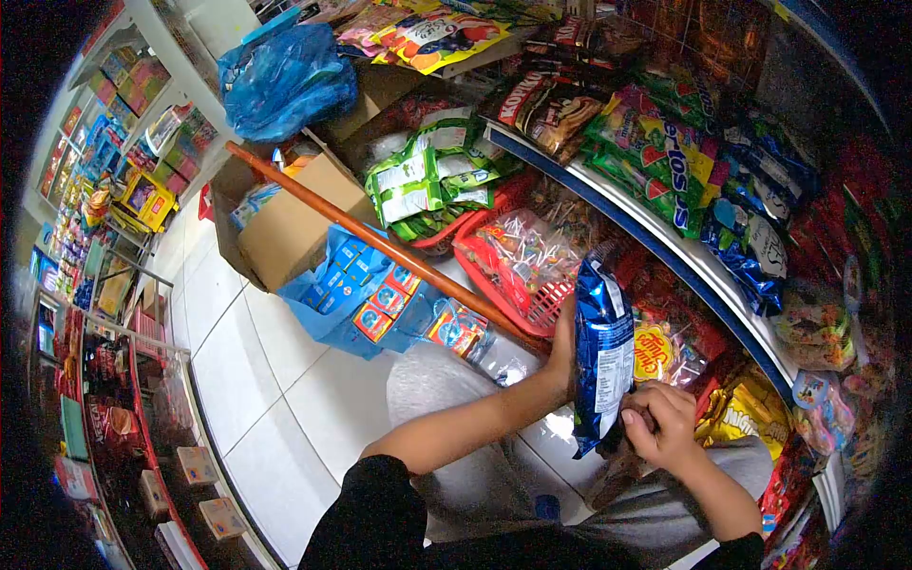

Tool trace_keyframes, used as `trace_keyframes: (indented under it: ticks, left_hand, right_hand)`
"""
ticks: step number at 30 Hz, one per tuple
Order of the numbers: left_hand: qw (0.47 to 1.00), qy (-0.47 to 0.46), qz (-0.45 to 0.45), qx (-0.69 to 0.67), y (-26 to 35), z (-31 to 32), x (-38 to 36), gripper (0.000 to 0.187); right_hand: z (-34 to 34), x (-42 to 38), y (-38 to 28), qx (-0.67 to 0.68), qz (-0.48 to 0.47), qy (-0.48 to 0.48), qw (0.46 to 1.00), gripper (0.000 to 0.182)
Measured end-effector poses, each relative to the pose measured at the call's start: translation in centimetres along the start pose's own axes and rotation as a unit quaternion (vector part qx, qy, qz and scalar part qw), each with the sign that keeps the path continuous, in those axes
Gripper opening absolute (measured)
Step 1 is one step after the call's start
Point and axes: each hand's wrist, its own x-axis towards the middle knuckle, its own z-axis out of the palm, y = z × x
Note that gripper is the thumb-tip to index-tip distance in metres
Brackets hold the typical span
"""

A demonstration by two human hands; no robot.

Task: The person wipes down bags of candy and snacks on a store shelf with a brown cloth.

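Observation:
My left hand (pixel 564 344) grips a shiny blue snack bag (pixel 603 356) from its left side, with most of its fingers hidden behind it. The bag stands upright, a white printed label facing me. Against its lower right, my right hand (pixel 660 425) is closed around a bunched brown cloth (pixel 618 470), partly hidden by the fingers. Just behind the bag are a bag of Chupa Chups lollipops (pixel 654 353) and a red basket (pixel 549 306) holding a bag of wrapped lollipops (pixel 528 245).
A brown pole (pixel 380 242) slants across an open cardboard box (pixel 302 223) and a blue plastic bag of small boxes (pixel 347 285). The shelf edge (pixel 655 256) curves along the right, with candy bags (pixel 655 157) above it. Yellow packs (pixel 746 418) lie below.

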Motion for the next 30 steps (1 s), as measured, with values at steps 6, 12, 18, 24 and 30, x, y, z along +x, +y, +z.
trace_keyframes:
  ticks: [6,12,18,24,30]
  left_hand:
    - [0.997,0.065,0.023,0.045,0.3,1.3,-0.5,0.053]
    - [0.999,0.03,0.021,0.026,0.9,0.5,-0.1,0.054]
    - [0.996,0.088,0.004,-0.005,0.7,1.3,-0.4,0.053]
    - [0.998,0.05,0.003,0.043,-0.7,0.6,-0.3,0.056]
    - [0.963,-0.187,-0.019,-0.195,-5.7,0.5,-1.1,0.048]
  right_hand:
    - [0.2,-0.1,0.1,0.006,0.0,0.0,1.0,0.014]
    - [0.4,-0.3,-0.4,0.009,0.0,-0.029,1.0,0.014]
    - [0.5,-0.4,-1.4,0.019,-0.039,-0.079,0.996,0.016]
    - [-1.6,-0.3,-2.3,-0.028,-0.073,0.085,0.993,0.015]
    - [-4.1,0.9,0.3,0.008,0.137,0.188,0.972,0.013]
